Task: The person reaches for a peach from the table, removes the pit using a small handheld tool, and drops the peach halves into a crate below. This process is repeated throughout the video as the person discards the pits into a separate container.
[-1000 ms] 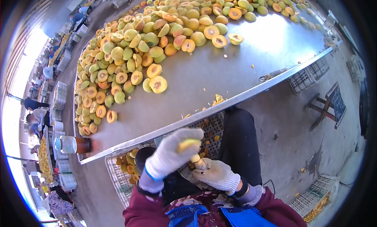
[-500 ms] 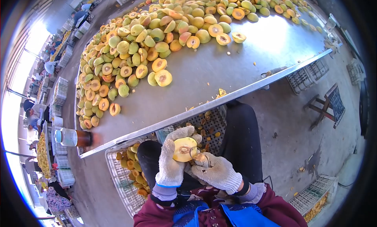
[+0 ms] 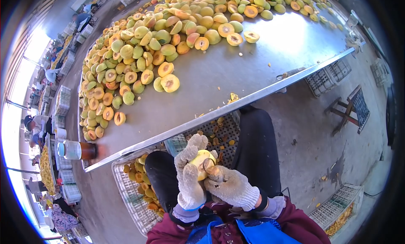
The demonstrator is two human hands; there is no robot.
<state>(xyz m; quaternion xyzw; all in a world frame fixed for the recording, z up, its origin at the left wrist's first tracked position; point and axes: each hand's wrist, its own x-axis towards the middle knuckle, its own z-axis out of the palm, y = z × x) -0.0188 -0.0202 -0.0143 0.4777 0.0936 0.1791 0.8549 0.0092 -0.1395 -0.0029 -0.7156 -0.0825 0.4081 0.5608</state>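
Note:
My left hand, in a knitted work glove, is closed around a yellow peach half above my lap. In my gloved right hand is a pitting tool, with a curved metal loop at its end. The loop touches the cut face of the fruit; how deep it sits in the flesh I cannot tell. Below my hands, a dark perforated crate contains fruit scraps. Beside my left knee, a white crate is filled with peach halves.
A metal table with a raised rim carries a large heap of halved peaches. A jar of brown liquid and another hand tool lie near its edge. To the right are a folding stool and a crate. People work at left.
The peach half has turned in my left hand, its cut face now angled more toward the tool. My left fingers have shifted around it. The view has moved slightly.

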